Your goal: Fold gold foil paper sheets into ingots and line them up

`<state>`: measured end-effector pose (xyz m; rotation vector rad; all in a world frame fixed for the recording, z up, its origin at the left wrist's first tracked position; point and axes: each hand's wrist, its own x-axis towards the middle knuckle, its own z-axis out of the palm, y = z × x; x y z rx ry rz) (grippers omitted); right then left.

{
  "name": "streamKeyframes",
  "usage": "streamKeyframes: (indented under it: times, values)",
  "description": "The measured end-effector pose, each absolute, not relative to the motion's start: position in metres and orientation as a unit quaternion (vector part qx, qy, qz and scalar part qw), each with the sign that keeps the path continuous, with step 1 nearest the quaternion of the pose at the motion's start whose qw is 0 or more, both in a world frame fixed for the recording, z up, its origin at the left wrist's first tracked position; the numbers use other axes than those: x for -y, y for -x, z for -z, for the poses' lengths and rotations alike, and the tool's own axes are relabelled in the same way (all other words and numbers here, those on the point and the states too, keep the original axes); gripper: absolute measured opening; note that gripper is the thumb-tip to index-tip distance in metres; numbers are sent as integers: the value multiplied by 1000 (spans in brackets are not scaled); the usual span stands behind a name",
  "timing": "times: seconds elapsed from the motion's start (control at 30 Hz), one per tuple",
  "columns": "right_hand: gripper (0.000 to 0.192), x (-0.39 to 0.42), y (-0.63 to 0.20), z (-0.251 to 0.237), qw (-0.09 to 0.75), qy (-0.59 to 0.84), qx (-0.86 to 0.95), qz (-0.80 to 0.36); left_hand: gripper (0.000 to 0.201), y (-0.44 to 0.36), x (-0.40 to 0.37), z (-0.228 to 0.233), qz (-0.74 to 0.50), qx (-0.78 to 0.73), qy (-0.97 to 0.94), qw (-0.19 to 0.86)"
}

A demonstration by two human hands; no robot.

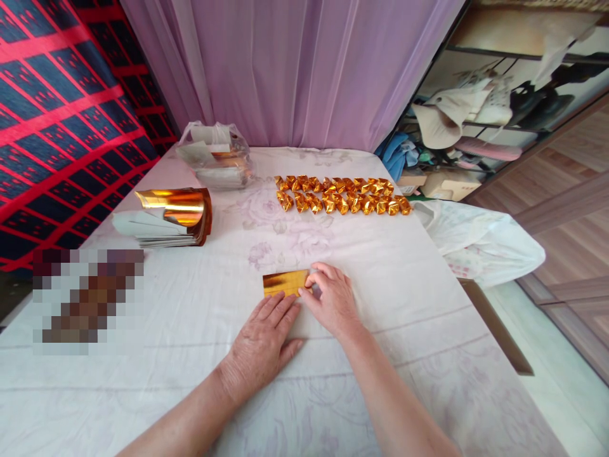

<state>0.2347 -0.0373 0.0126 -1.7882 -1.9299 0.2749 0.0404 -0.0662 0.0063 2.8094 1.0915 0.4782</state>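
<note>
Head cam view, looking down at a table w/ a pale floral cloth point(380, 304). A small gold foil sheet point(284, 282) lies flat near the centre, long axis running left-right across the view. It sits just ahead of both hands, on the far side of the fingertips.

Left hand point(261, 343) lies palm down, fingers straight and together, tips touching the sheet's near edge; it presses, doesn't grasp. Right hand point(330, 298) is curled at the sheet's right end, thumb and forefinger pinched on that end. So the right hand has the grip; the left only pins.

Farther back: rows of folded gold pieces point(340, 195), centre-right. Back left: a stack of gold sheets point(171, 216) w/ a curled top, and a clear plastic bag point(214, 155) behind it.
</note>
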Motion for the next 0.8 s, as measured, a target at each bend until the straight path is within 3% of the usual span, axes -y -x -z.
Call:
streamKeyframes:
  times: [0.8]
  values:
    - [8,36,-235,-13,246,656,705,-108,41,-34,62,-17,-167,-365,-913,74]
